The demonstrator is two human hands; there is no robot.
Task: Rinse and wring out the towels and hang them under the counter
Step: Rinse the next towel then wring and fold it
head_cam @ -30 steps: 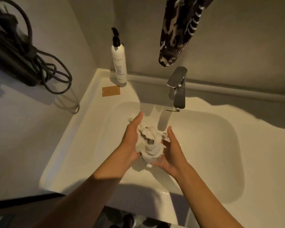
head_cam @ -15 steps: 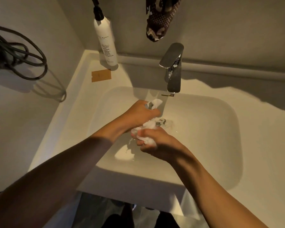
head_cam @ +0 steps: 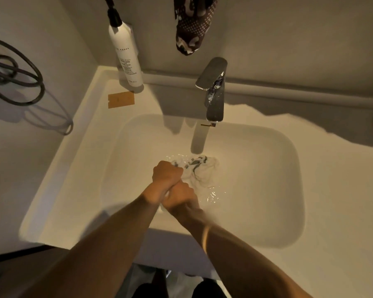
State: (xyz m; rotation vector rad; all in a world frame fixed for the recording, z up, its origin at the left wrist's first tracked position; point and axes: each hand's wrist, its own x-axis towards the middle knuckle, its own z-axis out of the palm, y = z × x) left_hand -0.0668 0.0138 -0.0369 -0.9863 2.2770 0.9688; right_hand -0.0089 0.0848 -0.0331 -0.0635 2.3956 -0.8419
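In the head view, both hands were down in the white sink basin (head_cam: pixel 267 190), fists pressed against each other. The left hand (head_cam: pixel 166 177) was curled tight round one end of a white towel (head_cam: pixel 205 171) with grey markings; the right hand (head_cam: pixel 179 197), just nearer the camera and touching the left, was also clenched, with a bit of white cloth showing at its lower edge. The rest of the towel bunched out past the left knuckles, lying wet on the basin floor below the chrome faucet (head_cam: pixel 213 91), with rippled water around it. On the counter's back left corner stood a white pump bottle (head_cam: pixel 127 54), a tan tag (head_cam: pixel 121 100) lying just in front of it. A dark patterned cloth (head_cam: pixel 192 26) hung on the wall above the faucet. Coiled dark cable (head_cam: pixel 15 76) hung on the left wall.
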